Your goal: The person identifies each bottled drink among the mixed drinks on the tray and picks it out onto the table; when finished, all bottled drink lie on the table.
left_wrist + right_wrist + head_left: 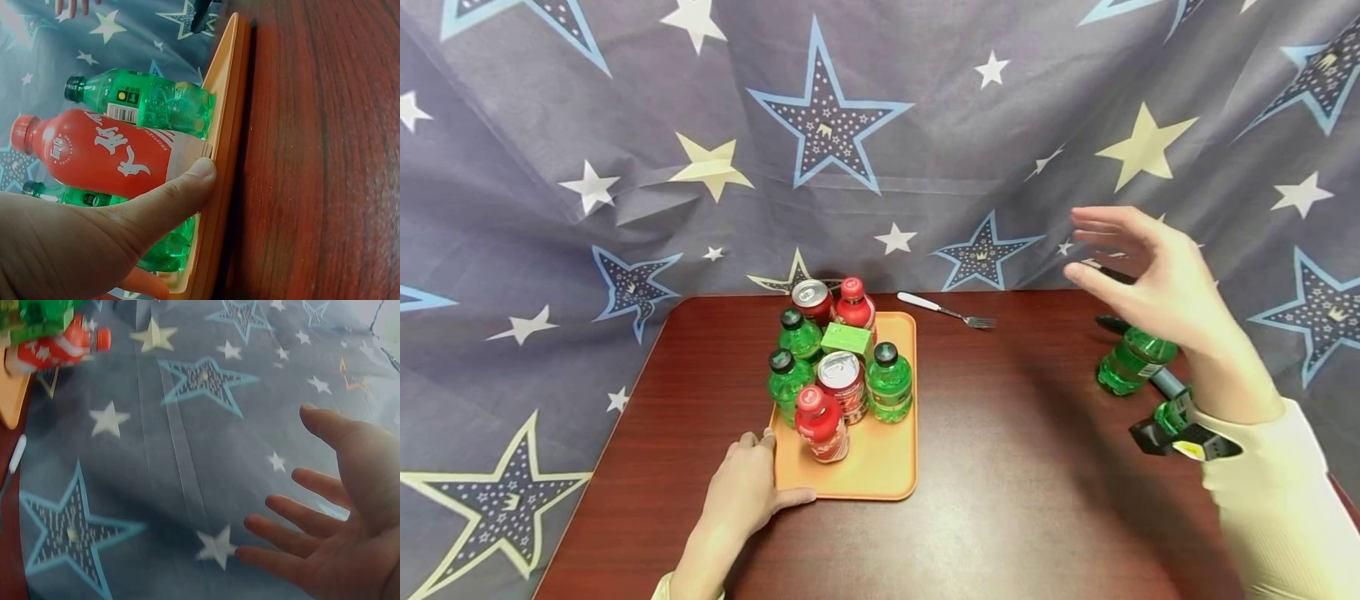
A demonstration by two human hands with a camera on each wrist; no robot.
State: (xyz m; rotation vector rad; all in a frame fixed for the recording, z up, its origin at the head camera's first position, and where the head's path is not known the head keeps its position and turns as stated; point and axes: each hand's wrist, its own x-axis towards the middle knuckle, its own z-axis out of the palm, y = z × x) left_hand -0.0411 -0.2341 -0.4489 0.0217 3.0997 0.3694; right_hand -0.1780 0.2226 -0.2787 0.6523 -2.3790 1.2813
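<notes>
An orange tray (880, 475) holds green bottles (889, 383), red bottles (822, 425), red cans (841, 379) and a green box (847, 338). At its near left corner rests my left hand (741, 487), thumb along the front edge, fingers on the left side. The left wrist view shows the thumb of that hand (125, 231) against the tray rim (219, 181), beside a red bottle (106, 150). My right hand (1157, 283) is raised above the table's right side, fingers spread and holding nothing, as the right wrist view of the hand (337, 519) confirms.
Behind the tray lies a fork with a white handle (921, 302). A green bottle (1135, 360) and other partly hidden items are at the right, under my right arm. A star-patterned cloth (850, 208) hangs behind the table (1000, 483).
</notes>
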